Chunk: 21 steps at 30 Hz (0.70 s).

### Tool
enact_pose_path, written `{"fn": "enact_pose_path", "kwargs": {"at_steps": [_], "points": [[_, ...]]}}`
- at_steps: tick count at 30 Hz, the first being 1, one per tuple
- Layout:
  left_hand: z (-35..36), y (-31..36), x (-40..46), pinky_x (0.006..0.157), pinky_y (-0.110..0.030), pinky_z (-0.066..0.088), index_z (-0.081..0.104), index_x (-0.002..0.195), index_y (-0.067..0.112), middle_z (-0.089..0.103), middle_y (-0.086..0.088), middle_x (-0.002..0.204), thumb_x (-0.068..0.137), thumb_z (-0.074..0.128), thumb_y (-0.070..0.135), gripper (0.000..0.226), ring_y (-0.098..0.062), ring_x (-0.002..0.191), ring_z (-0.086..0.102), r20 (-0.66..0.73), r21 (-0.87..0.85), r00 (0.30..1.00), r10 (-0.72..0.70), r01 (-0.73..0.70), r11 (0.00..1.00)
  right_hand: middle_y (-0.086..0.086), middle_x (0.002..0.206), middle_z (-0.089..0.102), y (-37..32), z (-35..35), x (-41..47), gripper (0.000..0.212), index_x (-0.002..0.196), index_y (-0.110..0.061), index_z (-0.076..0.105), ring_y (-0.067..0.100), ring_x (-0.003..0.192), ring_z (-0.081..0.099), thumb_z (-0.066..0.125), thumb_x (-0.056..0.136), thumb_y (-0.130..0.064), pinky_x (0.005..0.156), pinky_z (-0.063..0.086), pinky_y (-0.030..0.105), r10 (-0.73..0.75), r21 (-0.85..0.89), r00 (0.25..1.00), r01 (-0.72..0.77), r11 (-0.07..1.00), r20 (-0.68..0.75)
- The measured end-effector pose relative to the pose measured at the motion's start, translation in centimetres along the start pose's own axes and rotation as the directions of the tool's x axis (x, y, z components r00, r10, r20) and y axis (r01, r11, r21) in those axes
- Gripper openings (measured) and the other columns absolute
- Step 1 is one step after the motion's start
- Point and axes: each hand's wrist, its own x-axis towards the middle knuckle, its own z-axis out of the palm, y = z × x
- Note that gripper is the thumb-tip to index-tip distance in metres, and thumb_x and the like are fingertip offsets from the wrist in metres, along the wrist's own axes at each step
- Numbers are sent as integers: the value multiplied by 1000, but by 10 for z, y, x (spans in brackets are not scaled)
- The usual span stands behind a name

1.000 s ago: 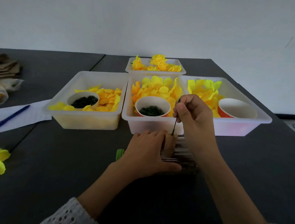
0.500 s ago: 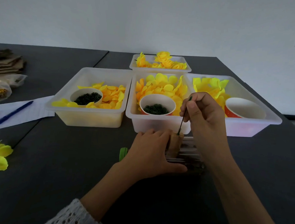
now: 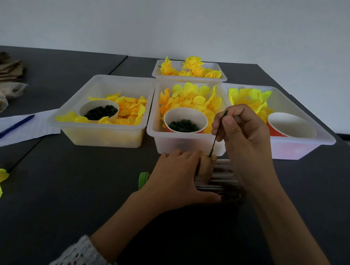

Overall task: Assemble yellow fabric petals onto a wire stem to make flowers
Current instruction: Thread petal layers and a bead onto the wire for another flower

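The right hand [image 3: 244, 135] pinches the wire stem [image 3: 217, 134] between thumb and curled fingers [image 3: 229, 122], holding it nearly upright so its lower end meets a tan cork-like block [image 3: 206, 165]. The left hand [image 3: 174, 178] curls round that block, apparently steadying it on the desk [image 3: 67, 187]. Yellow petals [image 3: 191, 101] wait in the tubs [image 3: 102, 129] just behind, within reach.

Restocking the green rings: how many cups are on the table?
3, one per front tub: left tub's cup and middle tub's cup hold rings; right tub's cup looks empty. The hands may hide others.
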Motion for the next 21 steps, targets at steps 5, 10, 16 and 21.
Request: {"fn": "enact_pose_path", "kwargs": {"at_steps": [5, 10, 16, 21], "points": [[0, 1, 0, 92, -31, 40, 45, 124, 43, 58, 23, 121, 60, 51, 91, 80, -4, 107, 51, 2, -5, 1000, -5, 5, 1000, 6, 77, 62, 5, -3, -2, 10, 87, -2, 53, 21, 69, 53, 45, 94, -2, 64, 44, 26, 50, 26, 999, -50, 998, 8], [0, 0, 0, 88, -31, 40, 47, 120, 42, 58, 23, 119, 60, 49, 92, 78, -4, 104, 50, 4, -5, 1000, -5, 5, 1000, 3, 77, 62, 5, 0, 0, 10, 87, -3, 52, 18, 69, 48, 45, 92, -7, 65, 41, 26, 145, 263, 989, -139, 955, -4], [1, 0, 0, 90, -32, 42, 46, 121, 43, 58, 23, 118, 59, 46, 94, 80, -4, 105, 51, 5, 4, 1000, -8, 8, 1000, 3, 77, 61, 8, 1, 1, 11, 89, -2, 52, 16, 70, 49, 43, 93, -7, 65, 41, 23, 145, 291, 989, -138, 947, -2], [1, 1, 1, 90, -34, 43, 46, 121, 42, 58, 22, 118, 58, 45, 94, 81, -5, 104, 51, 0, 23, 1000, -10, 10, 1000, 5, 79, 60, 10, -2, 0, 13, 88, -3, 53, 19, 74, 48, 43, 94, -8, 69, 41, 25, 151, 276, 988, -150, 949, 17]]}}
